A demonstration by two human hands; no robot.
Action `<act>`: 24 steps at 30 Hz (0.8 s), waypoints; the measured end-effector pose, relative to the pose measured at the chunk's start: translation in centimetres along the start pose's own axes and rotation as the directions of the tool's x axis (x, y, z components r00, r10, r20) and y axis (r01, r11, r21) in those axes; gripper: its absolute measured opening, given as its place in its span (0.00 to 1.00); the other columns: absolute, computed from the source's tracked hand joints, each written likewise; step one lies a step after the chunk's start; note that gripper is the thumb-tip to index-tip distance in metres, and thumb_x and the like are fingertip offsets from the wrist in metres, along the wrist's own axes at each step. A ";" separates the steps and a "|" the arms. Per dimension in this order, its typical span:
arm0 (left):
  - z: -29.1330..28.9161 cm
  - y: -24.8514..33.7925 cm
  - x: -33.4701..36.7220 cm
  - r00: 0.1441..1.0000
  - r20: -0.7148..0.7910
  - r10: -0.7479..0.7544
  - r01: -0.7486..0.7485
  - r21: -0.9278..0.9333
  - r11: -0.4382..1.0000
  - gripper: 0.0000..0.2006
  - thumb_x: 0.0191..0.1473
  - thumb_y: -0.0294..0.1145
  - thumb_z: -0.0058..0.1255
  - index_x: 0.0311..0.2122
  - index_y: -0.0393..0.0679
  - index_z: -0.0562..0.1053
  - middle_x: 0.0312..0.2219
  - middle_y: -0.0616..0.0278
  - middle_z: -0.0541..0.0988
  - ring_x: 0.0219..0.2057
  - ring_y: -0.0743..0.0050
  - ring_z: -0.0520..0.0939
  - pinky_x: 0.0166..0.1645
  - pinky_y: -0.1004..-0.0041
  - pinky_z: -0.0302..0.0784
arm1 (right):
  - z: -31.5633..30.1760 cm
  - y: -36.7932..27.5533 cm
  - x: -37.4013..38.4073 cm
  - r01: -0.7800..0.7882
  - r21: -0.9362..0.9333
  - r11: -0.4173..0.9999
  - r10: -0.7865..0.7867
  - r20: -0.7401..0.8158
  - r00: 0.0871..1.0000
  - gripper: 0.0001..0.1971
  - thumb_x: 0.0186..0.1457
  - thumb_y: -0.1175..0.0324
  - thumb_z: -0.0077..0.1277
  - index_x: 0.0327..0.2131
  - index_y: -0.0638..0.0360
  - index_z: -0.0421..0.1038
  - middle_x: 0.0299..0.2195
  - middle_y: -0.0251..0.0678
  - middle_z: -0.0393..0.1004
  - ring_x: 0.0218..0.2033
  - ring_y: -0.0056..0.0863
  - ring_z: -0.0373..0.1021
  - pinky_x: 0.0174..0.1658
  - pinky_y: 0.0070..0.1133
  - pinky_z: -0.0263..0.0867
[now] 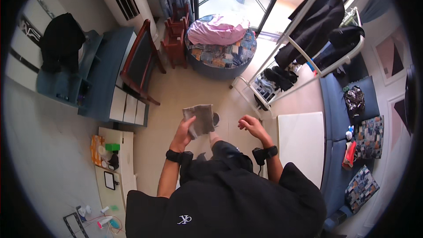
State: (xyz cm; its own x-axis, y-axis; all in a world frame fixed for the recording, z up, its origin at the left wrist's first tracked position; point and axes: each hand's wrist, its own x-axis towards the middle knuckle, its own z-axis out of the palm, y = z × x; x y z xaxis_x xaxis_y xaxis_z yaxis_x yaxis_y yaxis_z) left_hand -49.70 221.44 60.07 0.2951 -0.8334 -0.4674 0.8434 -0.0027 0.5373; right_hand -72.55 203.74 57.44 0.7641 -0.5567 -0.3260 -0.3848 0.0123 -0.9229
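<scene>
My left hand (182,133) is closed on a grey-brown folded cloth (201,122), its thumb lying over the near left side. The cloth hangs roughly square above the floor, in front of my body. Apart from it, to the right, my right hand (250,127) is in the air with fingers loosely bent and spaced, holding nothing I can see. Black bands with small boxes circle both wrists. One of my feet shows below the cloth, and a dark round shape (216,119) is partly hidden behind its right edge.
A white table (301,150) stands close on my right, before a blue sofa (335,119). Ahead are a round patchwork ottoman (220,59) with pink fabric and a white clothes rack (299,48). A wooden chair (141,61), a blue desk (105,75) and a low cabinet (128,150) stand left.
</scene>
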 end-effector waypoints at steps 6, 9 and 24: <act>-0.3 7.1 9.8 0.995 -0.083 0.047 -0.048 -0.014 0.999 0.13 0.50 0.31 0.41 0.41 0.38 0.65 0.36 0.58 0.72 0.37 0.64 0.74 0.42 0.66 0.70 | -7.0 -0.3 13.8 0.048 -0.090 0.995 -0.058 -0.117 0.991 0.08 0.51 0.68 0.42 0.31 0.64 0.64 0.22 0.35 0.71 0.23 0.21 0.68 0.28 0.18 0.63; 0.2 10.4 13.9 0.991 -0.121 0.053 -0.057 -0.032 0.998 0.13 0.49 0.32 0.41 0.40 0.38 0.66 0.34 0.58 0.73 0.38 0.64 0.73 0.43 0.67 0.69 | -9.7 -3.8 20.1 0.154 -0.199 0.968 -0.199 -0.229 0.953 0.09 0.49 0.69 0.44 0.33 0.64 0.64 0.22 0.38 0.70 0.23 0.24 0.68 0.28 0.19 0.63; 5.2 21.2 41.9 0.984 -0.089 -0.153 0.146 -0.077 0.986 0.14 0.49 0.32 0.40 0.40 0.36 0.66 0.37 0.55 0.72 0.38 0.61 0.74 0.45 0.65 0.67 | -22.7 -3.6 32.6 -0.375 -0.221 0.900 0.197 -0.560 0.804 0.18 0.46 0.60 0.47 0.38 0.62 0.63 0.27 0.47 0.70 0.30 0.38 0.68 0.34 0.28 0.63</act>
State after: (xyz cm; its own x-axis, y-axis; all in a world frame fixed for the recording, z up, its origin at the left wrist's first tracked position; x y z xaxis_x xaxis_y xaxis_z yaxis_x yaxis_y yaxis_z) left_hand -21.80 183.58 55.47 0.2013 -0.7706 -0.6047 0.9095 -0.0821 0.4075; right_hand -58.02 166.66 54.79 0.2486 -0.9109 -0.3294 -0.7475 0.0359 -0.6633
